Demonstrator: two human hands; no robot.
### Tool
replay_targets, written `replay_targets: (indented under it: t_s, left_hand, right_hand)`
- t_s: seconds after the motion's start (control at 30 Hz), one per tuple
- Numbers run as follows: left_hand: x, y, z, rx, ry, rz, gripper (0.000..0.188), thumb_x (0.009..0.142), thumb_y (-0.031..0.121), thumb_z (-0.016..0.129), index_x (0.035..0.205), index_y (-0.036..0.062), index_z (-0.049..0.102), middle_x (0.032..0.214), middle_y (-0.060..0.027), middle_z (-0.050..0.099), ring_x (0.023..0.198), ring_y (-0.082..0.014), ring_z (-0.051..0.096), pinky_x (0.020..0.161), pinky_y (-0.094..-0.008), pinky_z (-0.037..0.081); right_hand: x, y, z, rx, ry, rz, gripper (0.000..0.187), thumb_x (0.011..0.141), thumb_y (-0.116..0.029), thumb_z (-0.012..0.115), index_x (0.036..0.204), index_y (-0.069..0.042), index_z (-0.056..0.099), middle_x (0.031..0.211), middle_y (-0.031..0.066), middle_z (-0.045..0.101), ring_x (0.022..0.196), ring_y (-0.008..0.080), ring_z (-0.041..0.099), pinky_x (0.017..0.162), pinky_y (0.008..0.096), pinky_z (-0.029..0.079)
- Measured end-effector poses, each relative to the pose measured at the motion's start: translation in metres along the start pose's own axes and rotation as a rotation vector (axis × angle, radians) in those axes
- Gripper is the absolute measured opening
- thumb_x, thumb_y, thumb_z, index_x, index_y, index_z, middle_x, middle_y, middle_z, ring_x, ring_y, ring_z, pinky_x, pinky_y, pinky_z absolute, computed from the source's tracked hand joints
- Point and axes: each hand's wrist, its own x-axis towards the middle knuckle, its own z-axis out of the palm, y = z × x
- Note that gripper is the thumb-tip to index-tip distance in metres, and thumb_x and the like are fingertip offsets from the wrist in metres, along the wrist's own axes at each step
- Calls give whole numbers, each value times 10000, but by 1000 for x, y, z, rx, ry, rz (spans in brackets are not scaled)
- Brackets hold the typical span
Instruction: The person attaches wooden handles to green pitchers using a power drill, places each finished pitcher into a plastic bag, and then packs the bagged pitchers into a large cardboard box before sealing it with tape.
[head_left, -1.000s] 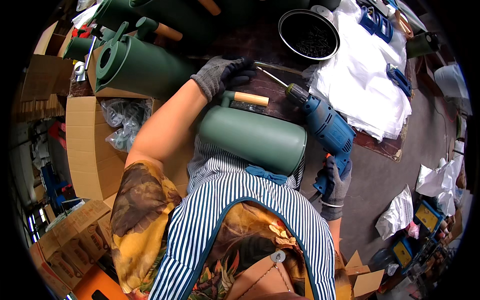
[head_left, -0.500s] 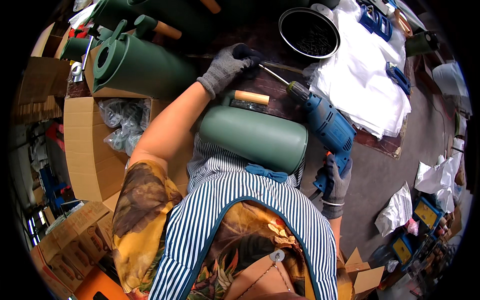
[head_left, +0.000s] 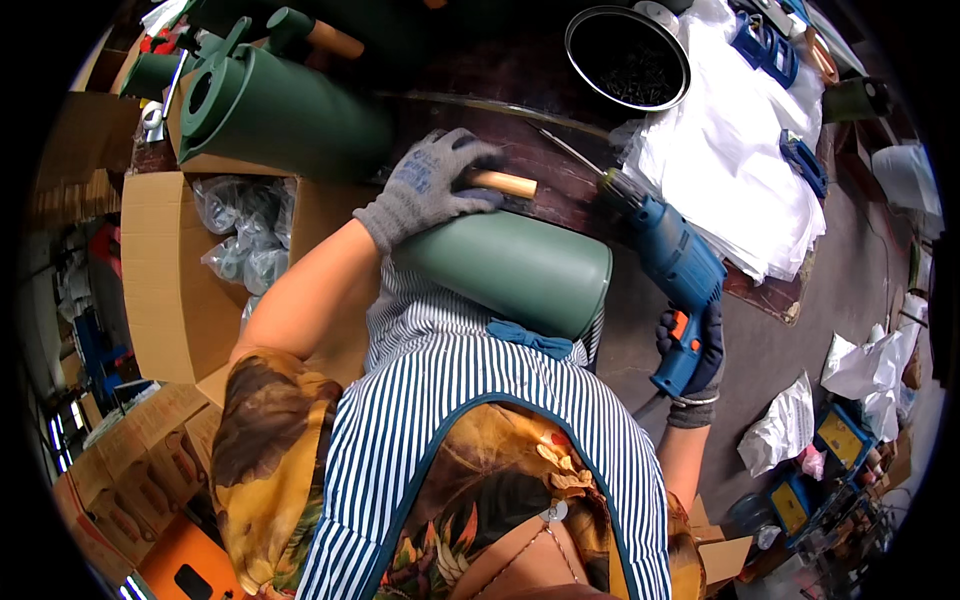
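From here I'd brace the green pot [head_left: 515, 270] just below and right of the left hand [head_left: 430, 185], whose closure on the wooden handle [head_left: 512, 184] I can't judge, and guide the drill [head_left: 678, 255], clamped in the right hand [head_left: 711, 352], with its bit [head_left: 567, 149] clear of the other.

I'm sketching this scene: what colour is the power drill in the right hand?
The power drill is mostly blue, best seen in the head view.

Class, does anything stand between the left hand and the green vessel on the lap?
Nothing visible does: the left hand grasps the wooden handle of the green vessel. The blue drill in the right hand is off to the right.
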Motion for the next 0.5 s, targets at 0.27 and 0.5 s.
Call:
replay_targets:
  t_s: [0.27,0.5]
  left_hand:
    - [-7,-3,-18,-428,-91,-109,449,780,111,772,1216,72,675,1208,-98,637,1145,-269,617,1006,-383,495]
    - [0,-6,-19,-739,-251,-139,432,806,-14,689,1234,32,649,1235,-107,661,1180,-231,619,1058,-377,476]
  right_hand:
    - [-20,-59,-33,-321,97,16,561,1015,-476,531,1250,32,556,1006,173,678,765,247,686,579,304,578]
    - [-18,-75,2,-403,229,45,536,1007,-478,545,1204,20,576,934,174,681,703,247,676,567,305,559]
